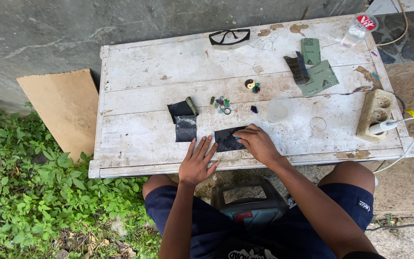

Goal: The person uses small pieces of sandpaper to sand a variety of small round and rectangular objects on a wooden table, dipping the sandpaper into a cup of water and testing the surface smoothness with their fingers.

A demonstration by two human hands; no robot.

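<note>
**White-painted bench, dark abrasive sheet, a small blue-green piece under the fingers**

Head view: We sit at a worn white bench (140,139) set against a grey wall, knees under its near edge. Our left hand (197,160) lies flat, fingers spread, its fingertips pinning the left edge of a dark abrasive sheet (227,139) near the front of the bench; it holds nothing. Our right hand (259,143) is curled over the sheet's right side, its grip pressed together on a small blue-green piece (237,138) that rests against the sheet. Beyond it lie two more dark sheets (184,120), a cluster of small coloured stones (222,104), a clear plastic cup (279,110), green folded sheets (318,72), safety glasses (229,37) and a plastic bottle (360,28). A cream socket block (375,114) with a white plug in it sits at the right edge.

We judge the risks plain: the piece is tiny, and a slip of the fingertips could scrape skin on the grit or flick the piece off the front edge into the weeds (29,187). The cup, if it holds liquid, stands near the socket block, and a knock could spill it that way.
</note>
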